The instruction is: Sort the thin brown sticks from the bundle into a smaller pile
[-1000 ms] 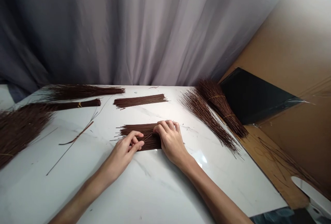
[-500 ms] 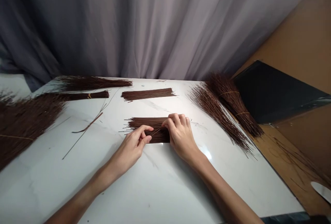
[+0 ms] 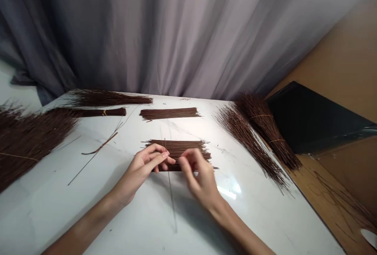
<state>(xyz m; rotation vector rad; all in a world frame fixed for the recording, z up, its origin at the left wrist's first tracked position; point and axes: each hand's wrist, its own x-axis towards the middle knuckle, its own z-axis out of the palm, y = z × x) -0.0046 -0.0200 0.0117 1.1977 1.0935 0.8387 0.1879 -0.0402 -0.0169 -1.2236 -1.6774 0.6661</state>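
My left hand (image 3: 149, 161) pinches a thin dark twig (image 3: 172, 200) between thumb and fingers, its long end slanting down toward me above the table. To its right, my right hand (image 3: 200, 174) has curled fingers, thumb near the forefinger and slightly blurred; whatever it may hold is too small to make out. Beneath both hands lies a flat layer of brown twigs (image 3: 188, 145) set side by side, partly hidden by the fingers. Farther back rests a second cut row of twigs (image 3: 170, 113).
Loose twig bundles lie at the left (image 3: 29, 141) and back left (image 3: 114, 97), near a banded bundle (image 3: 113, 112). Two more bundles, one loose (image 3: 250, 141) and one banded (image 3: 268, 129), lie right. A bent strip (image 3: 101, 145) crosses a long twig. Grey curtain (image 3: 165, 31) hangs behind.
Both hands have lifted off the twig layer, the right one moving left toward the other. A single twig is now raised in my left hand. The view has tilted slightly.
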